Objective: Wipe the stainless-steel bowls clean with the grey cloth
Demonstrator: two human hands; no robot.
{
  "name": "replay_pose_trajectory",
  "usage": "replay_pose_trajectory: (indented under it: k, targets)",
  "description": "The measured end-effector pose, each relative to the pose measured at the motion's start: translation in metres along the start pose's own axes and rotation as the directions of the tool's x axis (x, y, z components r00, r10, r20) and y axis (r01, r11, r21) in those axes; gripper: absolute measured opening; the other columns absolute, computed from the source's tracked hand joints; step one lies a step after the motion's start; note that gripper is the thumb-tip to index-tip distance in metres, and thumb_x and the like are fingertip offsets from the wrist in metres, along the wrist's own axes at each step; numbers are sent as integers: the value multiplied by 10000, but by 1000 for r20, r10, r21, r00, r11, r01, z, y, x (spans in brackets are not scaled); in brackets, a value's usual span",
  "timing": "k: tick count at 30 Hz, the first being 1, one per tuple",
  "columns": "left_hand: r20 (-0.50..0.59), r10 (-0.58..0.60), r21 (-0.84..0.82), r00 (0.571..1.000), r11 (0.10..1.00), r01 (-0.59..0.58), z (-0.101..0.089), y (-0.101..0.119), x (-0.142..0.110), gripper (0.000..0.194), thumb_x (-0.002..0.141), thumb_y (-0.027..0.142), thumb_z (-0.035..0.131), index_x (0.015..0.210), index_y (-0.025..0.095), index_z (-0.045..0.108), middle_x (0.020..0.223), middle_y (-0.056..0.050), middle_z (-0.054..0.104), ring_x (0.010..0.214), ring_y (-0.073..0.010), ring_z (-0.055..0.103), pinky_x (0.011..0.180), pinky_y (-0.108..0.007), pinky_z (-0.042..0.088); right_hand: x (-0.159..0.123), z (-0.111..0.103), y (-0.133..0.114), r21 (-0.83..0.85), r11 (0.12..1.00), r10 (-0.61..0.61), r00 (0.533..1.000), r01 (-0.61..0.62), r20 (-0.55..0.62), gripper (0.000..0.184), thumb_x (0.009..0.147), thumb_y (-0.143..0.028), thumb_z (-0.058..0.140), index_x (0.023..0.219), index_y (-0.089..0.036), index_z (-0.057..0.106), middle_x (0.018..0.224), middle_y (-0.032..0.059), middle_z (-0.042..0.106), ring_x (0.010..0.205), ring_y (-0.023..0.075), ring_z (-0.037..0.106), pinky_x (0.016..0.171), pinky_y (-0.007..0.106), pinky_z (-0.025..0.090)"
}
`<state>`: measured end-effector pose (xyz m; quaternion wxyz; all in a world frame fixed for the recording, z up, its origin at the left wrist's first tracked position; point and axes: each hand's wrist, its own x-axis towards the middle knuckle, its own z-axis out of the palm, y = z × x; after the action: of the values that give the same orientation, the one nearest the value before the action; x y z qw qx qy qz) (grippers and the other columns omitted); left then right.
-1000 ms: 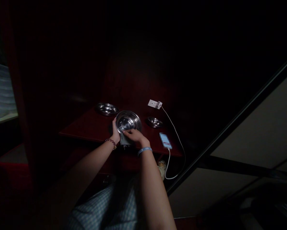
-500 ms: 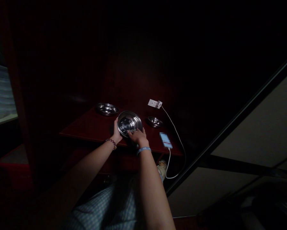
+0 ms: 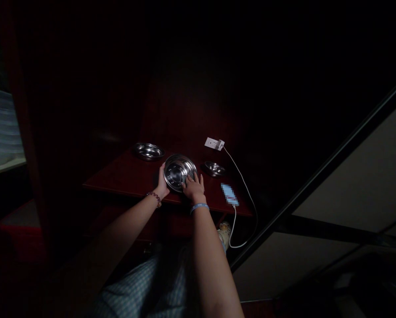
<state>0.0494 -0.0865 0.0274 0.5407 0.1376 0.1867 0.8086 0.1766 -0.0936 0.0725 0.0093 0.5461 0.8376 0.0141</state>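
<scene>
Below a shiny metal bowl, checked fabric covered the person's lap. A pale speckled object showed lower right of the bowl, beside the right forearm. Just below the bowl, a beaded bracelet circled the left wrist and a blue band the right.

Tilted toward the camera, the bowl was at the front part of a dark red table; whether it touched the wood could not be told. The left hand was clamped on the bowl's left side. The right hand lay over its lower right rim, fingers spread, a scrap of grey cloth at their tips; whether they pinched it was unclear.

Right of the bowl lay a phone, joined to a white cable. Farther back, a small dish sat right of the bowl and a wide dish left of it. Beyond the bowl, to the right, a plug filled part of a white socket.
</scene>
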Motion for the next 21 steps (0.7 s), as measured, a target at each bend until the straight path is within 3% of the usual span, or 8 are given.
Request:
replay_pose_trajectory:
  k: [8,14,21]
  targets:
    - [-9,-29,-1,1000,1000,29,1,-2,1,368,965,493,573,1044,184,757,1049,-87,808,1121,-280,727,983,-378,581,5,8,4,29,1000,-11,999,12,-47,618,1096,-424,234,1649,-188,375,1722,32,329,1660,225,19,1323,491,-59]
    - [2,-25,4,1000,1000,25,-1,-2,1,432,933,557,598,1093,186,751,1052,-93,805,1093,-290,733,967,-399,586,4,5,2,79,996,-33,995,40,-91,589,1113,-408,237,1618,-180,435,1704,33,377,1657,217,58,1327,476,-46]
    - [-17,-49,-90,999,995,48,-1,0,-1,418,945,550,599,1091,187,746,1003,-91,806,1035,-285,752,940,-394,604,1,-4,-2,143,988,-12,946,61,-324,495,1115,-333,313,1451,-183,644,1541,70,609,1591,228,304,1317,445,109]
